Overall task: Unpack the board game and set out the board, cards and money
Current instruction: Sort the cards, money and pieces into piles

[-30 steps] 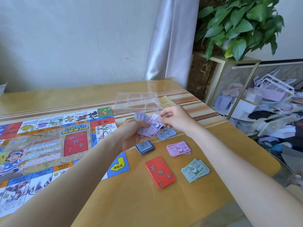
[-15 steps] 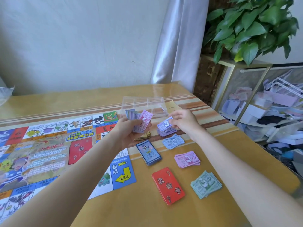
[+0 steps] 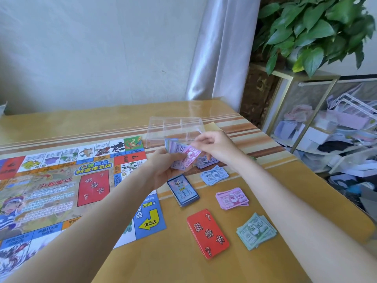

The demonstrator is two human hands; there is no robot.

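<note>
so, money in hand: a fanned wad of mixed notes (image 3: 177, 153) sits in the left hand (image 3: 163, 170), held up above the table edge of the board, near the clear tray.
top note: a pink note (image 3: 190, 155) lies on the right end of the fan, its long axis running left to right and tipped a little upward toward the right hand.
right hand: the right hand (image 3: 212, 147) pinches the pink note at its right end, thumb and forefinger curled on it; it is the nearer hand to every sorted pile.
left hand: fingers curled round the wad from below, grasping it.
turning relation: the pink pile (image 3: 232, 198) lies toward the person and slightly right of the pinched note, past the blue pile (image 3: 214, 175); by my judgement the note has to travel down and back to land there, long axis already roughly matching the pile.
other piles: a purple pile (image 3: 205, 162) just under the right wrist, a green pile (image 3: 256, 231) nearest the person at right.
cards: a blue card deck (image 3: 183, 190) beside the board corner, a red card deck (image 3: 207, 233) in front of it.
board: the board (image 3: 61, 184) lies open and flat at left.
tray: the clear tray (image 3: 175, 127) stands behind the hands; i cannot tell whether anything remains in it.
progress: board and cards look set out, money sorting not yet done.
</note>
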